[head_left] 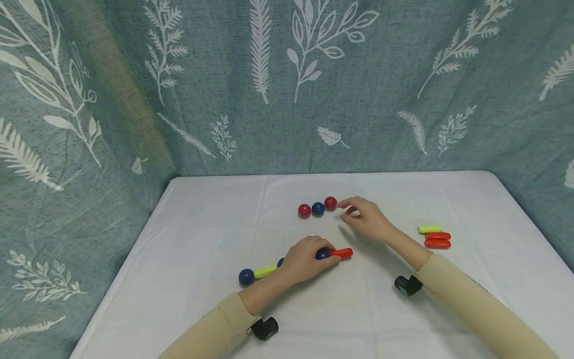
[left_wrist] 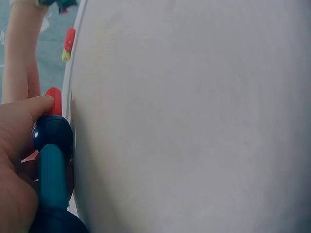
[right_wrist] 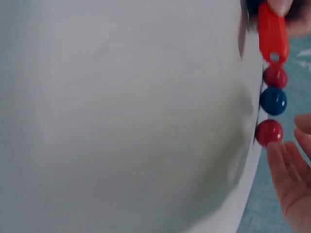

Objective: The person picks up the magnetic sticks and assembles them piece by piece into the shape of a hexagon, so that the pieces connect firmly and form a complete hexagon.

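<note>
The left hand [head_left: 307, 259] curls round a chain of balls and rods [head_left: 265, 271] on the surface [head_left: 372, 309], fingers pinching its red end rod [head_left: 343, 253]. Beyond the chain lie two red balls [head_left: 304, 211] flanking a blue ball [head_left: 318, 209], the parted fingers of the right hand [head_left: 366, 219] just beside the rightmost one, contact unclear; right of the chain lie a yellow rod [head_left: 429, 229] and two loose red rods [head_left: 437, 244].

Leaf-patterned teal curtain [head_left: 287, 134] — white-covered table [head_left: 215, 214]
</note>
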The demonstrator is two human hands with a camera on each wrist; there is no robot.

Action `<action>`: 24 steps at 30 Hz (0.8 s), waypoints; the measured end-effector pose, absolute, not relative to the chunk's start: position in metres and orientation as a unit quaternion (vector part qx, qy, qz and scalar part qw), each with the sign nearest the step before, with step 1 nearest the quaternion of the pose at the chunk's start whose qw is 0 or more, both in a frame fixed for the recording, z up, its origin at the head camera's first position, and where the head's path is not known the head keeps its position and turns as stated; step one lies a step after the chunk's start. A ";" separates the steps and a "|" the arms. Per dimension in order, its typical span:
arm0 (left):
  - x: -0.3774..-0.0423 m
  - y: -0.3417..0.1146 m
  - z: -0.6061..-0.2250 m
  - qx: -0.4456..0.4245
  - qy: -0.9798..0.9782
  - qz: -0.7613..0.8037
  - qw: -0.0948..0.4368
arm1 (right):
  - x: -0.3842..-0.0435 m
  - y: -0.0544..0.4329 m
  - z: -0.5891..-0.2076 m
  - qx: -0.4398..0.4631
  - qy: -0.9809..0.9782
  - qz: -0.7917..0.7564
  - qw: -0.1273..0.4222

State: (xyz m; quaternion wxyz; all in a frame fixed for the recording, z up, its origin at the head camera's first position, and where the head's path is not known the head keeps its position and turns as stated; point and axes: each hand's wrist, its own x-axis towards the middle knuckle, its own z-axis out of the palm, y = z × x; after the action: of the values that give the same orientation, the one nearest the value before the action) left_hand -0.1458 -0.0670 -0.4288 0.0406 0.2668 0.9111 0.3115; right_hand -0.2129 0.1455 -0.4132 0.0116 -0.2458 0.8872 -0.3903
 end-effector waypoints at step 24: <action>-0.146 -0.072 -0.433 0.278 0.908 0.308 0.063 | -0.222 0.148 -0.420 -0.271 0.900 -0.335 0.061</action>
State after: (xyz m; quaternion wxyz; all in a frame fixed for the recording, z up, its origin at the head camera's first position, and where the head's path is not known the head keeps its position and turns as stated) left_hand -0.1460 -0.0716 -0.4327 0.0626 0.2776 0.9078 0.3081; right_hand -0.2218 0.1476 -0.4195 0.0610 -0.2707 0.9003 -0.3354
